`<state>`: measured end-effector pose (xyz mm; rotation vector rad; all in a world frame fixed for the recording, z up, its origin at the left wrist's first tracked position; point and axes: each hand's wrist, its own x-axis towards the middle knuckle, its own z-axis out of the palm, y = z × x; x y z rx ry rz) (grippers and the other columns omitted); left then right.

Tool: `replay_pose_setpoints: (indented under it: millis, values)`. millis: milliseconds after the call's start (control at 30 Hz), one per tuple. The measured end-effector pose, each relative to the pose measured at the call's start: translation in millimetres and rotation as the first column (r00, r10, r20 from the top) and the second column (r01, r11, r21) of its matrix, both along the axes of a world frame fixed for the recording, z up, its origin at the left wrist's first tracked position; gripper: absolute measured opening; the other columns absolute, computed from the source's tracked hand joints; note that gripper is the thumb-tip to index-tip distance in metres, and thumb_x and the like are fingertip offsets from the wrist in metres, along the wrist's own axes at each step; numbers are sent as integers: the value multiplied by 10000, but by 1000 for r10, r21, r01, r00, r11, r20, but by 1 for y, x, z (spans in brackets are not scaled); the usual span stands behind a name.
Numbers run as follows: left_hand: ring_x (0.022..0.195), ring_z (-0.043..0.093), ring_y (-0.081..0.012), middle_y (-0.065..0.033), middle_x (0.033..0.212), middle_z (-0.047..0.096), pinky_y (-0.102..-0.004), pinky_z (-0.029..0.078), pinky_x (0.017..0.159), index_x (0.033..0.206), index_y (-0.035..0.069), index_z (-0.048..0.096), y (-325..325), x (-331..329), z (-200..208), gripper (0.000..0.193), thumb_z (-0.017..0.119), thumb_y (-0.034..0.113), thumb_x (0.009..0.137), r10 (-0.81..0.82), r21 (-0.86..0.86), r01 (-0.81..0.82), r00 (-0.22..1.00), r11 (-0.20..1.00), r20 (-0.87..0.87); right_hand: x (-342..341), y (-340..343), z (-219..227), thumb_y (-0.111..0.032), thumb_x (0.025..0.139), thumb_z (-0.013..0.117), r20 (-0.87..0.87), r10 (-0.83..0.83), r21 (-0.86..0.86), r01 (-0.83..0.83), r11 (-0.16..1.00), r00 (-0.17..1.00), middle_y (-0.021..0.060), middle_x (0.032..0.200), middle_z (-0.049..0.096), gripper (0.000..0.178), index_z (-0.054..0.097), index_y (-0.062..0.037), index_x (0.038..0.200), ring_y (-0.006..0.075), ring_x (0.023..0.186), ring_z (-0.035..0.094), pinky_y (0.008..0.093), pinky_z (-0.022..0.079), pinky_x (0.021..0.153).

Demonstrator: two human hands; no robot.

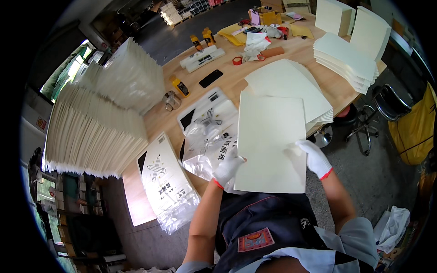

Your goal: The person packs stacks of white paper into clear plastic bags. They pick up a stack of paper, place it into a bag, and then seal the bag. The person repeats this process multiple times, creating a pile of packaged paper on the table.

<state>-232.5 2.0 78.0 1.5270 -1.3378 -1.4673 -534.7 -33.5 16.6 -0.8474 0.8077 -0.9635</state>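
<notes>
A stack of white paper (271, 141) is held level in front of my body, its far end close to a fanned pile of white sheets (291, 82). My left hand (228, 168), in a white glove with a red cuff, grips the stack's left edge with the thumb on top. At the opposite edge my right hand (314, 158), gloved the same way, holds the side, its fingers partly hidden. Just left of the stack lies a clear printed plastic bag (205, 150), crumpled near my left hand. A filled paper pack (165, 182) in similar printed plastic rests at the table's near left.
Tall paper piles (91, 132) stand along the table's left side, more stacks (343, 59) at the far right. Mid-table are a phone (211, 78), a yellow-capped bottle (179, 86), a glass jar (171, 101) and red tape (237, 60). A wheeled stool (368, 123) stands right.
</notes>
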Motion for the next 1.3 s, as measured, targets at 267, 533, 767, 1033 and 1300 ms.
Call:
replay_pose_setpoints:
  millis: [267, 533, 767, 1033, 1300]
  values:
    - [1053, 579, -324, -319, 1445, 242, -358, 501, 848, 1459, 40, 175, 44, -88, -7, 838, 607, 369, 821, -186, -202, 508, 613, 837, 768, 60, 26, -12, -331, 861, 651, -442, -213, -211, 130, 969, 871, 77, 895, 679, 350, 655, -22, 1026, 133, 867, 617, 301, 473, 758]
    - [599, 530, -98, -110, 1272, 558, -248, 470, 574, 1443, 86, 306, 20, 57, 63, 604, 475, 399, 955, 209, -148, -367, 767, 918, -607, 31, 38, 124, -243, 807, 661, -786, -310, -599, -535, 595, 535, 147, 880, 661, 272, 648, -25, 970, 297, 745, 650, 367, 517, 629]
    - [1287, 415, -219, -142, 1397, 452, -334, 257, 1094, 1438, 58, 330, 54, 76, 103, 562, 509, 208, 927, -93, -528, -32, 974, 849, -209, 74, 28, 133, -323, 778, 631, -816, -465, -436, -894, 104, 344, 104, 901, 644, 239, 626, -87, 822, 246, 640, 639, 375, 504, 544]
    - [549, 580, -212, -59, 673, 603, -317, 455, 466, 916, 78, 647, 125, -6, 1, 234, 646, 22, 689, 88, -924, 258, 952, 281, 292, 100, -7, 48, -264, 855, 602, -253, 524, 46, -531, 846, 813, 154, 1060, 655, 285, 647, -71, 1061, 115, 927, 619, 302, 502, 777]
    - [642, 631, -257, -101, 817, 658, -325, 502, 575, 823, 67, 566, 62, -64, 52, 139, 583, -17, 713, 159, -746, 211, 906, 632, 391, 166, 1, 75, -209, 859, 553, -762, -483, -609, -731, 308, 431, 149, 1136, 609, 333, 589, -64, 1157, 243, 1069, 574, 387, 422, 972]
